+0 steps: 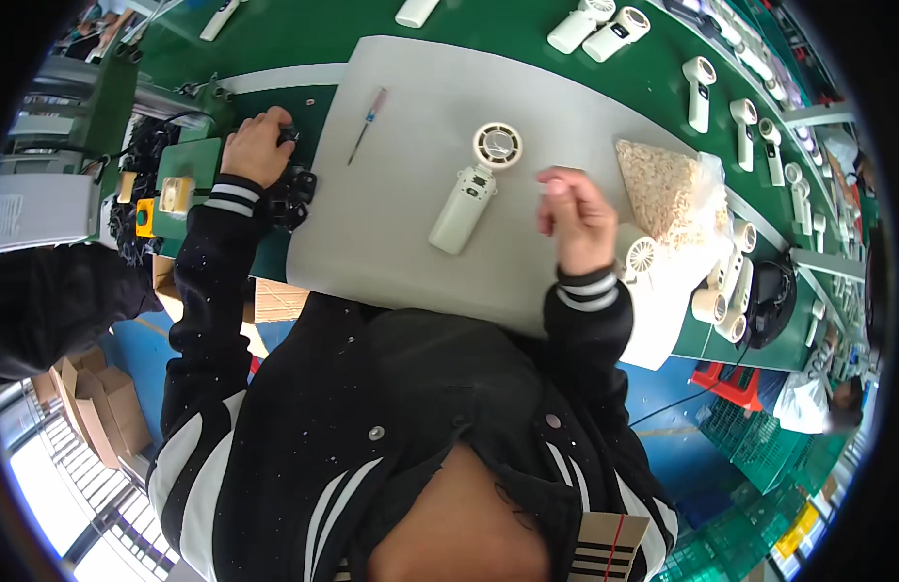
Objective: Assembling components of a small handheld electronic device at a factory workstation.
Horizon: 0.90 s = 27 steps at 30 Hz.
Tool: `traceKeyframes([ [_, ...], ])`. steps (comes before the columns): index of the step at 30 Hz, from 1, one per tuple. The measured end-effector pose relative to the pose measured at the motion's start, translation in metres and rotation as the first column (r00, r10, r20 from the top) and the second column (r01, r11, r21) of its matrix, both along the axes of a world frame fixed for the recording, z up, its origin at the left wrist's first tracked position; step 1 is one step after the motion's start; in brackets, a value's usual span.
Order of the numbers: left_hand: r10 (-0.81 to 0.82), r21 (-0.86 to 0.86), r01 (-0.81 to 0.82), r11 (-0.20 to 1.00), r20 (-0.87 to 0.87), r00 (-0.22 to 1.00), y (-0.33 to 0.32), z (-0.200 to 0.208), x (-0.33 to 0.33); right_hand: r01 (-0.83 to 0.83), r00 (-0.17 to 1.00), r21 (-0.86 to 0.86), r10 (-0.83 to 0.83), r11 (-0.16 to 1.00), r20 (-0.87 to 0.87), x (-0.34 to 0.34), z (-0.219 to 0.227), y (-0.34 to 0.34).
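A cream handheld fan [464,209] lies on the grey mat [391,223] in front of me, its round head [497,145] pointing away. My left hand [259,148] is beyond the mat's left edge, fingers curled on a small black part at the pile of black plastic parts [292,194]. Over the mat, right of the fan, my right hand [577,218] is raised with its fingers bent in a pinch. Whatever they may hold is too small to make out. A screwdriver [367,126] with a clear handle rests on the mat's far left.
A clear bag of small beige pieces [658,189] lies at the mat's right, with fan parts [636,254] beside it. More cream fans [699,94] are spread along the green table [488,27]. A green fixture with a yellow button box [144,218] stands at the left.
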<state>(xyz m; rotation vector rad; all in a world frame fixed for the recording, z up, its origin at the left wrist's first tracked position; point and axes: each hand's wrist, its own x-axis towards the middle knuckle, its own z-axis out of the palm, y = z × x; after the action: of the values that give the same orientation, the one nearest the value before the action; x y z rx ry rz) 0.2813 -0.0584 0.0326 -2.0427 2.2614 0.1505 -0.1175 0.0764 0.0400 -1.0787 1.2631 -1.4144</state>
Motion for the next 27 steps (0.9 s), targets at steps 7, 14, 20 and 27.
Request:
traceKeyframes([
  [7, -0.216, -0.327, 0.079, 0.942, -0.408, 0.887, 0.03, 0.018, -0.041, -0.201, 0.959, 0.166, 0.159, 0.965, 0.237, 0.047, -0.028, -0.008],
  [14, -0.227, -0.198, 0.112, 0.974, -0.824, 0.519, 0.075, 0.009, -0.127, -0.115, 0.963, 0.083, 0.132, 0.99, -0.234, 0.064, -0.036, -0.009],
  [20, -0.126, -0.115, 0.142, 0.983, -0.989, 0.071, 0.077, -0.034, -0.159, -0.077, 0.775, -0.194, -0.064, 0.978, -0.629, 0.066, -0.039, -0.01],
  [27, 0.072, 0.062, 0.08, 0.995, -0.989, -0.128, 0.079, -0.046, -0.154, -0.064, 0.801, -0.169, -0.051, 0.984, -0.597, 0.08, -0.05, -0.012],
])
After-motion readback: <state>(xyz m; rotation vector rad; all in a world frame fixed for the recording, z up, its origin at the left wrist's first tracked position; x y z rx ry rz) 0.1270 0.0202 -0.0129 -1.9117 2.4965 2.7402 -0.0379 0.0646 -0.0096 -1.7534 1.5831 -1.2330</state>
